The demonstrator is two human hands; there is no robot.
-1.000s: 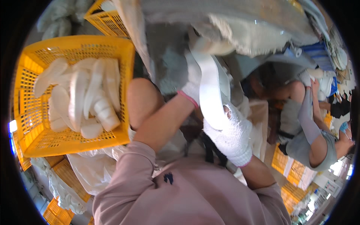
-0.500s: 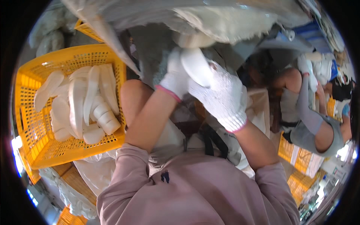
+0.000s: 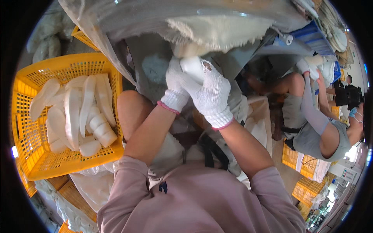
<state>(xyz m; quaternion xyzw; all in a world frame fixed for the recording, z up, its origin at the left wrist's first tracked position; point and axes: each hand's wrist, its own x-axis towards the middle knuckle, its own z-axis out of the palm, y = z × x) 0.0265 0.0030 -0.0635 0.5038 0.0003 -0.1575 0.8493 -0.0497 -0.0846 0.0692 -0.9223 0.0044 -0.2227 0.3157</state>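
Both my hands wear white knitted gloves with pink cuffs and are closed around a white shoe sole (image 3: 192,70). My left hand (image 3: 175,81) grips it from the left. My right hand (image 3: 213,91) presses in from the right, its fingers wrapped over the sole; its glove has a dark worn hole near the fingertips. Just beyond my hands is a pale, frayed, fuzzy buffing wheel (image 3: 221,33) under a grey hood. The sole's far end is close to the wheel's lower edge; whether they touch I cannot tell.
A yellow plastic basket (image 3: 70,165) at my left holds several white shoe soles (image 3: 72,116). A plastic-draped grey hood (image 3: 136,19) overhangs the work spot. At right a co-worker in grey sleeves (image 3: 314,105) sits near yellow crates (image 3: 307,190) and a blue bin (image 3: 312,37).
The sole has turned between my hands, so less of its broad face shows. My right hand has come closer to my left. The whole view has shifted slightly.
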